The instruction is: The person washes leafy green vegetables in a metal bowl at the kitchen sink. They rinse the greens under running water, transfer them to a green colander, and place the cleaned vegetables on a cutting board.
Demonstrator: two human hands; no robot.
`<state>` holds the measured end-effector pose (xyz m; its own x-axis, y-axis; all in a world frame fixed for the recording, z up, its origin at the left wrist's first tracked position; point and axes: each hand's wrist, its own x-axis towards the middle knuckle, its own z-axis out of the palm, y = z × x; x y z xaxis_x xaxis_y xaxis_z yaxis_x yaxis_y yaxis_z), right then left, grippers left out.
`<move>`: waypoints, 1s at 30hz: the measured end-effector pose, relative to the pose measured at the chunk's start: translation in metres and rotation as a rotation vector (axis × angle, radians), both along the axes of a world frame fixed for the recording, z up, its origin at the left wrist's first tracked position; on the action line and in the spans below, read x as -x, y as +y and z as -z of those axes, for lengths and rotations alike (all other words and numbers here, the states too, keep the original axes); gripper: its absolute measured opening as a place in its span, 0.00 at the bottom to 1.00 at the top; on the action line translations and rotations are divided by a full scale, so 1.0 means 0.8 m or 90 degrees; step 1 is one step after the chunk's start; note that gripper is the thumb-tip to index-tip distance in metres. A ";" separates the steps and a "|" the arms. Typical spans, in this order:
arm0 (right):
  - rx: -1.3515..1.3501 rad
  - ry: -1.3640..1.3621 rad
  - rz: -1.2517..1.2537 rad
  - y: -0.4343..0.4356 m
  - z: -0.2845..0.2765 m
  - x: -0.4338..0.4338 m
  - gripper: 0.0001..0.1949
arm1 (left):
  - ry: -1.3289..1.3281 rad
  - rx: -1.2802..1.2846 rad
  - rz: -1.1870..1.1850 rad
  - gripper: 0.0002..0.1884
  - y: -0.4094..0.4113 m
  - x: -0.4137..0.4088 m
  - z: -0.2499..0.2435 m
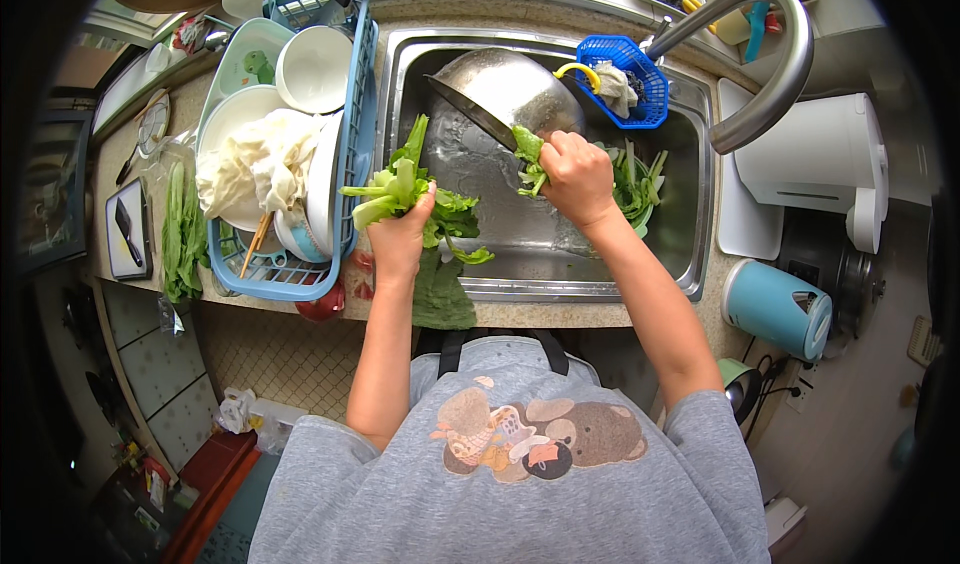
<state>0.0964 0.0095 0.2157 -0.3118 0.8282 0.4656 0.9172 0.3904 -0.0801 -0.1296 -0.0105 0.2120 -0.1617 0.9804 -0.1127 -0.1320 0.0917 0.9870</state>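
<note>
A bunch of leafy greens [401, 189] is gripped in my left hand [405, 237], above the left edge of the stainless steel sink [517, 222]. Its pale stalks point left and its leaves hang to the right. My right hand [577, 177] is closed around a smaller piece of leafy green [529, 155] over the basin. Just beyond it a metal bowl [510, 83] lies tipped, its dark rim slanting down toward that hand; whether they touch I cannot tell. More greens [637, 181] sit in a green container in the sink's right side, partly behind my right forearm.
A blue dish rack [322, 282] full of bowls and a cloth stands left, with more leafy vegetables [182, 234] beyond. The curved faucet [799, 46] arches over the back right corner, near a blue plastic basket [652, 106]. A blue kettle [776, 309] is at right.
</note>
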 end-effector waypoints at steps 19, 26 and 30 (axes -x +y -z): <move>0.423 0.890 0.312 -0.050 0.182 -0.016 0.10 | -0.011 0.019 -0.004 0.13 0.004 -0.007 -0.002; 0.704 0.661 0.507 -0.097 0.283 -0.039 0.21 | 0.036 0.026 0.043 0.14 0.006 -0.026 -0.024; 0.749 0.498 0.545 -0.103 0.277 -0.054 0.26 | -0.003 0.050 0.090 0.15 0.010 -0.051 -0.014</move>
<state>0.1396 -0.0727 -0.0059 0.3862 0.6148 -0.6877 0.4181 -0.7812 -0.4637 -0.0891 -0.0022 0.2231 -0.0221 0.9815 -0.1901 -0.1162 0.1863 0.9756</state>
